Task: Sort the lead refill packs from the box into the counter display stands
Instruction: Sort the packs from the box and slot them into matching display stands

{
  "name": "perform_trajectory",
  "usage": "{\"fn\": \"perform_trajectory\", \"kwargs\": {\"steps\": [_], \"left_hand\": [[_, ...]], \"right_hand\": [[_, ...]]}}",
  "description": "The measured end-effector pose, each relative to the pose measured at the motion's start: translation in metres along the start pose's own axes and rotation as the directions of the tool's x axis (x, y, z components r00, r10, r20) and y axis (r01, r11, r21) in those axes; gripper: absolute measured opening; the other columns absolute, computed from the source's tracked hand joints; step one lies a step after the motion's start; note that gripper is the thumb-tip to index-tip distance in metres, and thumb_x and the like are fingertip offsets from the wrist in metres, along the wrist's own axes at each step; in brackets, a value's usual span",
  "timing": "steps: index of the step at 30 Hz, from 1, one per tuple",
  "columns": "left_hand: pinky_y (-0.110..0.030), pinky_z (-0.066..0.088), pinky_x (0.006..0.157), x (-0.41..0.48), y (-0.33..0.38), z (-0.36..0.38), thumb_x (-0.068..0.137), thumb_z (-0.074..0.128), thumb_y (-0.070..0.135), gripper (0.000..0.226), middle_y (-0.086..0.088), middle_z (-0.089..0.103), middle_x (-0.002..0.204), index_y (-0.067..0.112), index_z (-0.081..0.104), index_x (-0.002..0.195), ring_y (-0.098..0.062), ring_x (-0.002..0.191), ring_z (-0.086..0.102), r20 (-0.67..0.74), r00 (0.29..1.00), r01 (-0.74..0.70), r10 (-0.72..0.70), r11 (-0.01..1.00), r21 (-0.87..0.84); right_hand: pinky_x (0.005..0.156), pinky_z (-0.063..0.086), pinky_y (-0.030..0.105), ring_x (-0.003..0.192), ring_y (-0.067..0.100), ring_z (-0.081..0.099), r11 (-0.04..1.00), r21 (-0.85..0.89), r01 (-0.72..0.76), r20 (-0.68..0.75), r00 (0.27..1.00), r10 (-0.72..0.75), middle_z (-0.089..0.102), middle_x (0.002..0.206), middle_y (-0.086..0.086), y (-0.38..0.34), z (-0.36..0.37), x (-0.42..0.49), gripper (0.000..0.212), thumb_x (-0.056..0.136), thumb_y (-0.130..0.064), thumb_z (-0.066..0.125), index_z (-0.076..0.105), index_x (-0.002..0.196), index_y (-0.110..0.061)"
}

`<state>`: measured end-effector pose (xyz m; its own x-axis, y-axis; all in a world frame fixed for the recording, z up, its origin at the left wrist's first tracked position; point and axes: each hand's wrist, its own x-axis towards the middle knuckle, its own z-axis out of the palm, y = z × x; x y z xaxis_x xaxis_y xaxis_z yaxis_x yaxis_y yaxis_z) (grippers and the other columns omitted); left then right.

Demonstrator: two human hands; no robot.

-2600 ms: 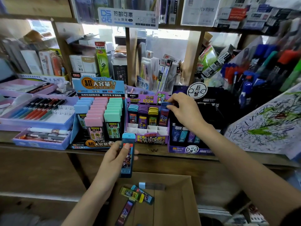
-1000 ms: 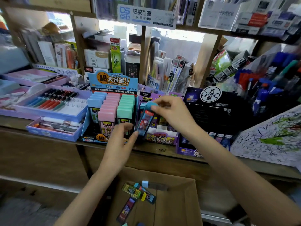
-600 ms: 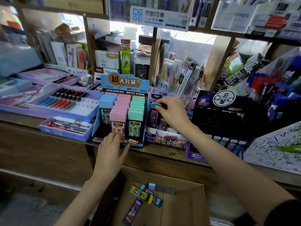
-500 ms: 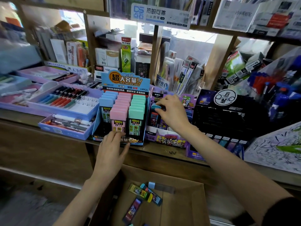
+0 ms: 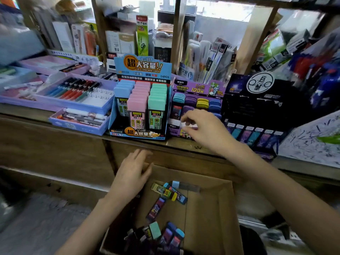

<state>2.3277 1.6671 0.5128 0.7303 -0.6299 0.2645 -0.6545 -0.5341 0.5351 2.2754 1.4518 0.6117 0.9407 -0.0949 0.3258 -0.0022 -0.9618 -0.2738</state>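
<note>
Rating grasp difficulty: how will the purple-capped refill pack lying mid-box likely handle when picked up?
The slim purple-capped plastic refill pack looks like a hard case, so probably stiff. It seems small, likely light. Lying flat on the floor of the brown cardboard box, it should slide, not roll.

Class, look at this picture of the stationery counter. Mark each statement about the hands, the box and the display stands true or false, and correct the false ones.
1. The left hand grips a lead refill pack. False: it is open and holds nothing.
2. Lead refill packs lie in the cardboard box. True.
3. The right hand is down inside the cardboard box. False: it is up at the counter, in front of the purple display stand.
4. The purple display stand stands between the blue display stand and the black display stand. True.
</note>
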Motion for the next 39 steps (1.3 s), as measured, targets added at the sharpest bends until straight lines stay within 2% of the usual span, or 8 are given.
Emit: {"fn": "perform_trajectory", "kwargs": {"steps": [5,11,15,19,24,31,35,39], "left_hand": [[-0.033,0.041,0.096,-0.031,-0.025,0.055,0.091,0.057,0.018,0.031,-0.007,0.053,0.121,0.01,0.052,0.12,-0.023,0.115,0.052,0.343,0.916,0.233,-0.207,0.972,-0.035],[-0.032,0.034,0.103,-0.072,-0.058,0.114,0.088,0.062,0.03,0.058,-0.018,0.043,0.136,0.008,0.04,0.137,-0.032,0.126,0.04,0.567,0.758,0.321,-0.322,0.941,0.106],[-0.035,0.021,0.113,-0.099,-0.091,0.136,0.08,0.068,0.046,0.084,-0.016,0.026,0.148,0.015,0.024,0.144,-0.033,0.139,0.021,0.677,0.597,0.332,-0.43,0.901,0.279],[-0.038,0.014,0.116,-0.105,-0.104,0.146,0.072,0.074,0.049,0.096,-0.017,0.014,0.151,0.024,0.02,0.147,-0.037,0.14,0.009,0.768,0.507,0.239,-0.39,0.921,0.309],[-0.042,0.026,0.112,-0.107,-0.103,0.151,0.074,0.071,0.05,0.093,-0.012,0.022,0.148,0.022,0.022,0.147,-0.035,0.133,0.026,0.771,0.565,0.095,-0.295,0.951,0.294],[-0.04,0.031,0.106,-0.101,-0.1,0.153,0.078,0.07,0.044,0.083,-0.009,0.031,0.147,0.025,0.026,0.146,-0.029,0.132,0.035,0.726,0.614,0.124,-0.31,0.946,0.3],[-0.041,0.031,0.108,-0.099,-0.099,0.155,0.079,0.069,0.044,0.079,-0.008,0.035,0.144,0.022,0.03,0.143,-0.026,0.131,0.036,0.715,0.616,0.168,-0.331,0.942,0.291],[-0.042,0.035,0.106,-0.098,-0.102,0.156,0.08,0.07,0.041,0.072,-0.009,0.04,0.142,0.02,0.036,0.139,-0.026,0.128,0.04,0.737,0.594,0.233,-0.324,0.945,0.228]], "right_hand": [[0.075,0.053,0.033,0.083,0.009,0.059,0.978,0.023,-0.208,0.408,0.895,0.181,0.057,0.085,-0.013,0.013,0.055,-0.078,0.021,0.088,-0.031,0.061,0.06,0.109,-0.026],[0.086,0.051,0.032,0.099,0.016,0.059,0.847,0.025,-0.531,0.694,0.619,0.367,0.063,0.107,0.0,0.038,0.16,-0.169,0.017,0.091,-0.02,0.057,0.06,0.107,-0.021],[0.099,0.04,0.029,0.121,0.019,0.047,0.717,0.067,-0.694,0.796,0.47,0.381,0.048,0.135,0.005,0.035,0.209,-0.208,0.061,0.083,-0.03,0.069,0.042,0.137,-0.016],[0.108,0.027,0.033,0.135,0.029,0.022,0.824,0.061,-0.563,0.774,0.548,0.317,0.022,0.146,0.009,0.028,0.236,-0.222,0.093,0.075,-0.043,0.073,0.019,0.148,-0.022],[0.103,0.033,0.034,0.133,0.032,0.026,0.911,0.036,-0.41,0.791,0.569,0.225,0.018,0.143,0.009,0.018,0.258,-0.226,0.098,0.078,-0.049,0.067,0.003,0.149,-0.029],[0.107,0.033,0.034,0.129,0.027,0.033,0.812,0.118,-0.572,0.771,0.568,0.289,0.021,0.139,0.006,0.025,0.262,-0.221,0.103,0.069,-0.044,0.077,0.014,0.148,-0.022],[0.101,0.039,0.035,0.121,0.026,0.039,0.776,0.109,-0.622,0.76,0.555,0.338,0.032,0.127,0.006,0.029,0.262,-0.216,0.085,0.067,-0.035,0.08,0.034,0.136,-0.019],[0.099,0.035,0.033,0.121,0.019,0.036,0.723,0.09,-0.685,0.744,0.529,0.408,0.035,0.13,0.003,0.035,0.259,-0.218,0.06,0.069,-0.033,0.08,0.049,0.118,-0.018]]}}
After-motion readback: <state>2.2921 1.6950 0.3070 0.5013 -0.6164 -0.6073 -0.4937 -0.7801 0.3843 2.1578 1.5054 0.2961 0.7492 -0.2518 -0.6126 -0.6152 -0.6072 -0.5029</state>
